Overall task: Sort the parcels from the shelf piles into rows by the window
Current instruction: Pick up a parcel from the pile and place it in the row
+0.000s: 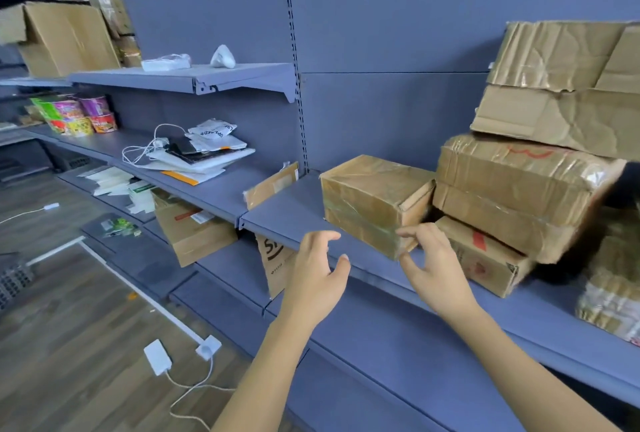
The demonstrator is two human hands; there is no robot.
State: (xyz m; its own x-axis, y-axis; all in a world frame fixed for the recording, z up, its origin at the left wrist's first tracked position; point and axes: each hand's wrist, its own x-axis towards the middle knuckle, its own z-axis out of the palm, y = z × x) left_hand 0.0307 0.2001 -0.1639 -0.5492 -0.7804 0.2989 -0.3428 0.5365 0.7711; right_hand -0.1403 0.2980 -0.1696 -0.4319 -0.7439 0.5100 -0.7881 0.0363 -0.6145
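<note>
A taped brown cardboard parcel (374, 203) sits on the blue-grey shelf (287, 220), at the left end of a pile. Right of it a larger taped box (519, 189) rests on a smaller box with red marks (485, 258), and crumpled flat cartons (561, 85) lie on top. My right hand (433, 265) is at the parcel's near corner, its fingertips touching or almost touching the edge, fingers loosely spread. My left hand (318, 272) hovers open just left of the parcel, in front of the shelf lip, holding nothing.
A flat padded envelope (273, 185) leans by the shelf upright. Mail bags and cables (197, 151) lie further left, with noodle cups (79, 116) beyond. Boxes (194, 227) sit on the lower shelf. A white power adapter and cord (159, 357) lie on the wooden floor.
</note>
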